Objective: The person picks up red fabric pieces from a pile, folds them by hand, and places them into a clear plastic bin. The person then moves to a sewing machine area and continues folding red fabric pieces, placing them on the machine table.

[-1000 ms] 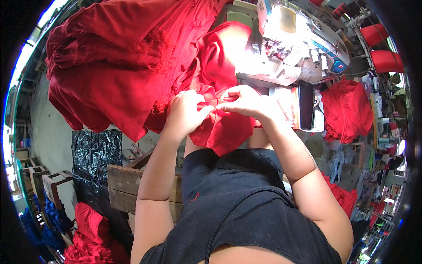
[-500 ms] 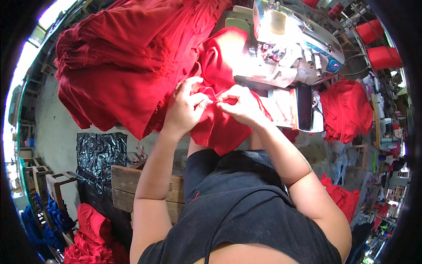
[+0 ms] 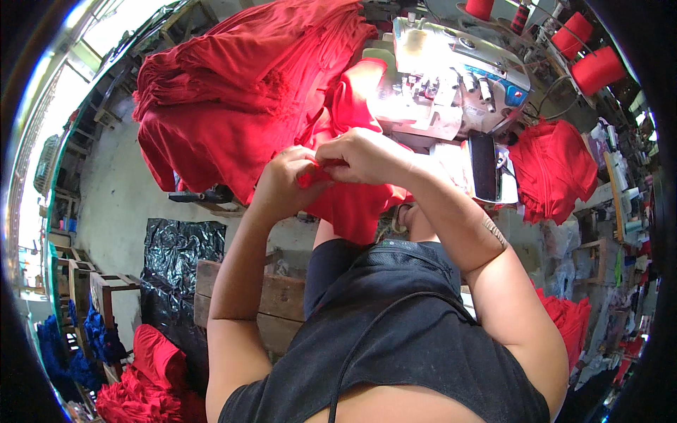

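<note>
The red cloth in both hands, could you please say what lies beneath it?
At the lower edge of the red cloth, part of the left leg and dark shorts show; what the cloth covers directly cannot be seen.

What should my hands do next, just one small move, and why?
Perhaps ease the right hand slightly away from the left hand to spread the red cloth: both hands are close together, the cloth looks bunched at the left fingers, and the rest hangs loosely below.

A glaringly bright window (image 3: 44, 106) fills the far left, with grey floor (image 3: 106, 190) and wooden stools (image 3: 113, 282) nearer.
</note>
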Demonstrator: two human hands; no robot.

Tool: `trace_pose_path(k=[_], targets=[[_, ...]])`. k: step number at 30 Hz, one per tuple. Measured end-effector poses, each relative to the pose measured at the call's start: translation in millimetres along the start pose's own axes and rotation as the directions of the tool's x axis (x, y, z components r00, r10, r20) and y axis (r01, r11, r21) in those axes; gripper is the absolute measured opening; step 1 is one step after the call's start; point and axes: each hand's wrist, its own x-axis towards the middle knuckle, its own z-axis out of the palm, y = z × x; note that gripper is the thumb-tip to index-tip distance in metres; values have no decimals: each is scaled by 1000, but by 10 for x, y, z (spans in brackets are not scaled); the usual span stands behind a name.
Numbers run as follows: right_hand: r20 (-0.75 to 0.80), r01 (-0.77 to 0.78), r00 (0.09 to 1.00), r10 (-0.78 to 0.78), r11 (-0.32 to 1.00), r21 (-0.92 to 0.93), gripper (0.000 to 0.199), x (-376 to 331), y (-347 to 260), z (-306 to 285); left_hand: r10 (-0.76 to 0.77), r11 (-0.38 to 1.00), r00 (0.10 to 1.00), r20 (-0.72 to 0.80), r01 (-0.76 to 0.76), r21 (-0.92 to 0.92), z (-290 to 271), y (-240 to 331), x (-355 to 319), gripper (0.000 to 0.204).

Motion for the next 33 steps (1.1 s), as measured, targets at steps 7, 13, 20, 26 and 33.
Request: trace_pose_path(k=[7,13,20,26,33], targets=[[-29,-131,991,132,991,35,21,-79,175,-32,-248,968,948,-200,236,-82,289,201,-170,22],[-66,-94,992,105,985,144,21,-198,265,11,-276,959,918,-283,243,-147,361,247,-222,19],[-218,-122,968,124,992,23,20,-307,345,162,-498,787,825,-265,302,-537,597,123,-221,15],[-425,-207,885,191,978,8,17,-245,131,304,-713,421,700,26,458,-783,617,-249,-312,15],[-812,-183,330,481,877,445,15,154,586,396,168,909,946,-279,-40,414,269,-9,1395,8]])
